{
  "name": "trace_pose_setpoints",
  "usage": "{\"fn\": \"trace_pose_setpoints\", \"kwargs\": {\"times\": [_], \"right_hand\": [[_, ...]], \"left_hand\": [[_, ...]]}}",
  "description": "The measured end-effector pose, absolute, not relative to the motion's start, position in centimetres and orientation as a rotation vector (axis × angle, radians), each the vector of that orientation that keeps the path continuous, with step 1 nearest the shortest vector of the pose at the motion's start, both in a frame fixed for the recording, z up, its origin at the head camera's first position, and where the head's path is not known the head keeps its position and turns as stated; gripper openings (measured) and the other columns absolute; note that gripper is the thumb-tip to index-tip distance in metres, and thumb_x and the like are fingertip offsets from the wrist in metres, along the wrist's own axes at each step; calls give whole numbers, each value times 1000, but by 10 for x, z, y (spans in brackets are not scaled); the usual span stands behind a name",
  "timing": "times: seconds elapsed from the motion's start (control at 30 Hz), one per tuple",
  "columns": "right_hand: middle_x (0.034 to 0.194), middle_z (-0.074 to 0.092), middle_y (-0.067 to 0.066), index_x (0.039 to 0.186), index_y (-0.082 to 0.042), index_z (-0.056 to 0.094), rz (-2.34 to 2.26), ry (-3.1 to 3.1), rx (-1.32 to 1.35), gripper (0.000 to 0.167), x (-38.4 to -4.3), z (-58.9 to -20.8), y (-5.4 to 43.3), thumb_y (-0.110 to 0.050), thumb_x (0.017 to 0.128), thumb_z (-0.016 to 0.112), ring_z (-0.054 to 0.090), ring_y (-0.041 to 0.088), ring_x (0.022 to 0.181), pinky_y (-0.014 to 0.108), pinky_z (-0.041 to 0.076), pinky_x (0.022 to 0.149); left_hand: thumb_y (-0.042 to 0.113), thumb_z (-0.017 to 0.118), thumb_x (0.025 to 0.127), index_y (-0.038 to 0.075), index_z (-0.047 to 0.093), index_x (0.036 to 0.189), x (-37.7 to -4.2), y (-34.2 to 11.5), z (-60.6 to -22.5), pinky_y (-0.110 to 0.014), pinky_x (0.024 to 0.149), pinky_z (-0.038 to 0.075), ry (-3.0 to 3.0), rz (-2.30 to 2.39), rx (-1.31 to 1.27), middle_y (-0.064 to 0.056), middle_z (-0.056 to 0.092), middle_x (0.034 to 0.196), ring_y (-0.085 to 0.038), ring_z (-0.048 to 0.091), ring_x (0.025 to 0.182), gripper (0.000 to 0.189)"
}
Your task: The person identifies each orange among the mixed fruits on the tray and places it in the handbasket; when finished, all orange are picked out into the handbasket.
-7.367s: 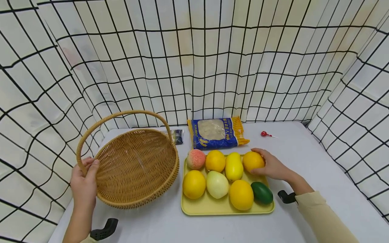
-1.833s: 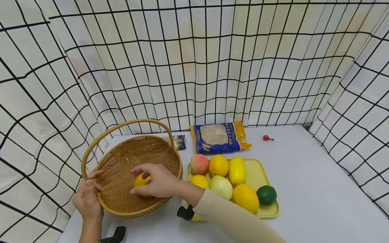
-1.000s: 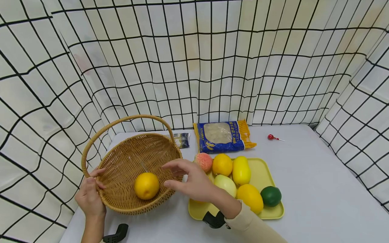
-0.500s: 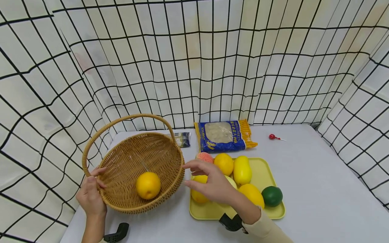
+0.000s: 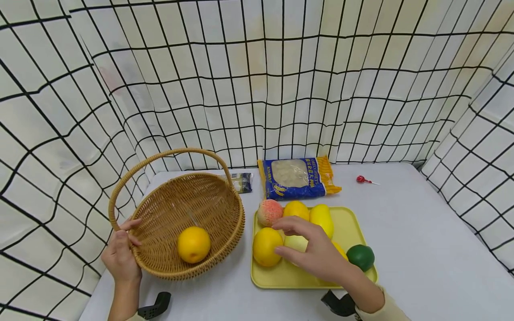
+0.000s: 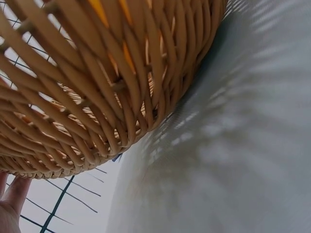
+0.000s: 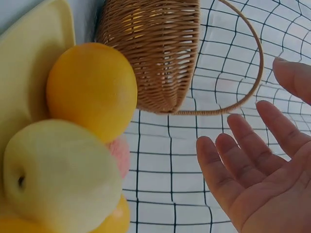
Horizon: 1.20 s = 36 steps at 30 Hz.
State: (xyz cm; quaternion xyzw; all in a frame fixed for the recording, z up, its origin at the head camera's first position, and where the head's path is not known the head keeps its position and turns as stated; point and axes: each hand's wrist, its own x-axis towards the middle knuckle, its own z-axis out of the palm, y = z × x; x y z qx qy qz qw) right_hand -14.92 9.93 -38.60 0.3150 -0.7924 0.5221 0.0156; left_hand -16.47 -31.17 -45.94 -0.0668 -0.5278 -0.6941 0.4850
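Note:
My left hand (image 5: pixel 121 256) grips the left rim of a wicker basket (image 5: pixel 160 218), tilted so its inside faces me. One orange (image 5: pixel 194 244) lies in the basket. My right hand (image 5: pixel 317 252) is over a yellow tray (image 5: pixel 351 223), fingers spread and holding nothing; the right wrist view shows its fingers apart from the fruit. Nearest its fingertips is another orange (image 5: pixel 267 247). A pale pear (image 7: pixel 63 174) is partly hidden by the hand in the head view. On the tray also lie a peach (image 5: pixel 270 212), an orange (image 5: pixel 296 209), a long yellow fruit (image 5: pixel 322 218) and a dark green fruit (image 5: pixel 360 257).
Behind the tray lies a blue and yellow pasta bag (image 5: pixel 295 178). A small dark packet (image 5: pixel 243 183) is partly behind the basket. A red lollipop (image 5: pixel 361 179) lies at the back right. White cloth walls with black grid lines surround the white table (image 5: pixel 413 232).
The orange from the tray's back right corner is now in the basket. My right hand has let go of it and moved right, back over the tray. The left hand keeps its hold.

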Motion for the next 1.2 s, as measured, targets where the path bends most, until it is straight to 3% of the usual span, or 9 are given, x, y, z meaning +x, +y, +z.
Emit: {"fn": "trace_pose_setpoints", "kwargs": {"times": [0.3, 0.43, 0.63, 0.9, 1.07, 1.13, 1.2], "right_hand": [[124, 62, -10, 123, -28, 62, 1579, -2482, 842, 39, -148, -402, 133, -14, 88, 73, 62, 23, 110, 44, 53, 90], [121, 64, -9, 122, -26, 63, 1567, -2466, 752, 39, -148, -408, 147, -11, 87, 74, 63, 18, 108, 45, 54, 88], [121, 64, -5, 123, -17, 63, 1489, -2442, 695, 36, -146, -406, 168, -11, 89, 72, 61, 11, 107, 35, 54, 89], [123, 64, -1, 123, -15, 63, 1484, -2473, 543, 32, -148, -406, 194, -10, 92, 68, 61, 8, 108, 23, 51, 91], [123, 64, -3, 123, -17, 62, 1421, -2533, 444, 30, -150, -412, 203, -18, 93, 67, 60, 5, 109, 18, 48, 91], [123, 64, -4, 123, -18, 62, 1389, -2566, 424, 31, -149, -413, 204, -21, 93, 68, 60, 8, 111, 19, 48, 92], [122, 64, -3, 123, -19, 62, 1369, -2598, 425, 32, -148, -414, 205, -23, 93, 68, 61, 14, 111, 28, 50, 93]], "left_hand": [[5, 49, 98, -15, 43, 51, -164, -312, -461, -29, 107, 38, -1263, -1699, -134, -17, 73, 91, -33, 59, 113, 51], [5, 49, 98, -15, 43, 51, -163, -311, -460, -29, 107, 38, -1245, -1719, -137, -18, 73, 91, -34, 59, 112, 51], [4, 48, 99, -15, 43, 52, -164, -310, -460, -30, 108, 37, -1247, -1723, -147, -18, 72, 92, -34, 58, 113, 51], [5, 48, 98, -16, 42, 52, -167, -309, -461, -28, 105, 39, -1246, -1713, -163, -18, 72, 92, -34, 58, 113, 51], [6, 49, 98, -14, 42, 52, -167, -310, -461, -28, 105, 39, -1238, -1710, -160, -18, 73, 91, -34, 59, 112, 51], [5, 49, 98, -15, 42, 51, -167, -311, -461, -28, 106, 39, -1236, -1708, -166, -18, 73, 90, -34, 59, 112, 51], [5, 49, 98, -15, 41, 51, -167, -311, -462, -29, 106, 39, -1238, -1705, -167, -17, 73, 90, -34, 59, 112, 51]]}}
